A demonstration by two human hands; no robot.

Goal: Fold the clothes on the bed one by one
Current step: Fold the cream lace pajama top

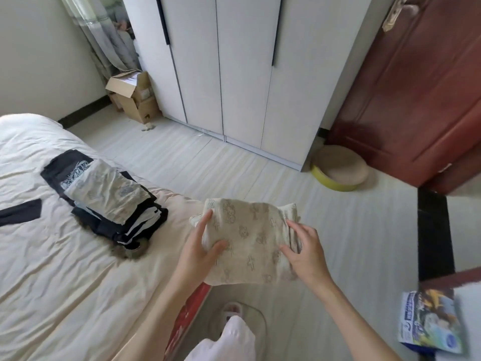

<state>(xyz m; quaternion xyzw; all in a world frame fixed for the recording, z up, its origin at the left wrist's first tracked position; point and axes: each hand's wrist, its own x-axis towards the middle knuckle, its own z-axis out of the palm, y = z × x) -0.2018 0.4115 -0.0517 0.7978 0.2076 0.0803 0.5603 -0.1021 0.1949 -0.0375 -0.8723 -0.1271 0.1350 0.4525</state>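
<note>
Holding a folded beige cotton garment printed with little cartoon animals (250,241) in the lower middle of the frame, both hands have it lifted past the bed edge, over the floor. The left hand (200,246) has its thumb on top and index finger stretched along the cloth, gripping the left side; the right hand (302,254) pinches the right side with curled fingers. Left of that, a stack of folded black, white and beige clothes (109,201) sits on the cream wrinkly bedsheet (52,269), and a black strip of fabric (19,212) lies at the far left edge. The floor is pale striped wood-look planks (208,165). Up top there's a white wardrobe with dark handles (234,61), a reddish-brown wooden door (416,100) on the right, a round yellow-rimmed cardboard cat scratcher (338,171) between them, and an open cardboard box (132,95) in the upper left corner.
</note>
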